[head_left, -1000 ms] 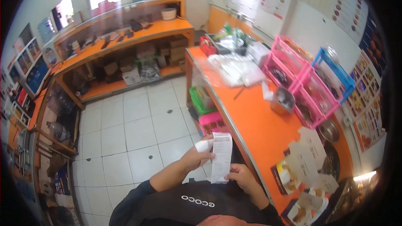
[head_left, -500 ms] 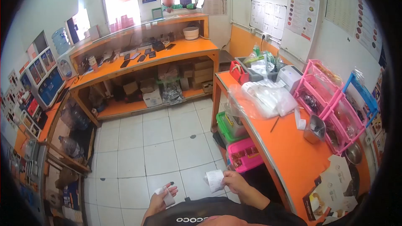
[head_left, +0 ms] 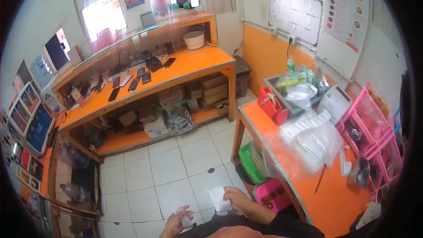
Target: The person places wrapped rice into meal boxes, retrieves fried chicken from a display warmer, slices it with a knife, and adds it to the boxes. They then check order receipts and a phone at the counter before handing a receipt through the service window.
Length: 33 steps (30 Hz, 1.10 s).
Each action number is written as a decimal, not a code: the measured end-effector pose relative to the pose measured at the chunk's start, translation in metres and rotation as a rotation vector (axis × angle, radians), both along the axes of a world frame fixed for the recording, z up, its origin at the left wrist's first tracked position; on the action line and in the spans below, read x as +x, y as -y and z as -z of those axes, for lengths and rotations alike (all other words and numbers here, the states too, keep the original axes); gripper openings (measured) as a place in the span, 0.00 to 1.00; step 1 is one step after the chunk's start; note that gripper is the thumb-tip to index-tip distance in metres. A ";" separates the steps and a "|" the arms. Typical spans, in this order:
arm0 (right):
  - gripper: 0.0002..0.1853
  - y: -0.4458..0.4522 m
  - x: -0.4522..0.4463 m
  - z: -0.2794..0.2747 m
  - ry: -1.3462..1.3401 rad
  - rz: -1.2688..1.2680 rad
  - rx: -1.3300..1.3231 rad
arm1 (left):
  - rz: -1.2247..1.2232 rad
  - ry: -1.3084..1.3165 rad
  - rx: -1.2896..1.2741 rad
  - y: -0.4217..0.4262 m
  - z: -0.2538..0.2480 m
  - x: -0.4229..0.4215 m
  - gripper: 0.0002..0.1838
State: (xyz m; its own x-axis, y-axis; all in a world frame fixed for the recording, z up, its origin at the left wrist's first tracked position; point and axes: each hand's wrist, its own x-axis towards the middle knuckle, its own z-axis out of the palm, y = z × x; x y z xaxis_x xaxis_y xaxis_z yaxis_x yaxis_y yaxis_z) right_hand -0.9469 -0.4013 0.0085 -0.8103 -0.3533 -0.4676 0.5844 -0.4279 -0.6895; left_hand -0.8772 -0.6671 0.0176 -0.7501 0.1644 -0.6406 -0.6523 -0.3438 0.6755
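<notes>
Near the bottom of the view my left hand (head_left: 178,221) holds a small crumpled white paper (head_left: 187,220) against its palm, fingers partly curled. To its right, my right hand (head_left: 238,199) pinches a white paper slip (head_left: 219,199) at its right edge. Both hands are in front of my body, above the tiled floor and left of the orange table (head_left: 328,207). The two papers are apart from each other, and any print on them is too blurred to read.
Plastic bags (head_left: 310,141), a red tape dispenser (head_left: 272,105), a grey crate (head_left: 288,101) and pink racks (head_left: 368,136) stand on the right table. Phones (head_left: 146,77) lie on the far counter (head_left: 185,64). A person (head_left: 161,2) is at the far window.
The long slip that both hands held a second ago is now in my right hand alone. My hands have moved apart. The view has turned towards the far counter and come closer.
</notes>
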 end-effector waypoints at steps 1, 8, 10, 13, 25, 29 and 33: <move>0.04 0.003 -0.026 -0.019 -0.012 0.008 -0.010 | -0.026 -0.003 0.049 0.002 -0.006 -0.025 0.24; 0.04 0.046 -0.189 -0.044 -0.051 -0.077 0.042 | -0.130 -0.126 0.027 0.043 -0.013 -0.167 0.25; 0.04 0.059 -0.222 -0.031 -0.160 -0.126 0.124 | -0.186 -0.082 0.098 0.060 -0.001 -0.193 0.27; 0.05 0.079 -0.281 -0.033 -0.132 -0.182 0.178 | -0.220 -0.037 0.182 0.088 0.014 -0.254 0.30; 0.17 0.158 -0.483 -0.048 -0.468 -0.170 0.681 | -0.110 -0.295 0.581 0.172 -0.005 -0.575 0.32; 0.15 0.157 -0.535 -0.038 -0.620 -0.332 0.876 | 0.008 -0.448 0.623 0.151 -0.045 -0.659 0.32; 0.14 0.168 -0.598 -0.054 -0.552 -0.238 0.738 | 0.166 -0.509 0.854 0.134 -0.073 -0.731 0.33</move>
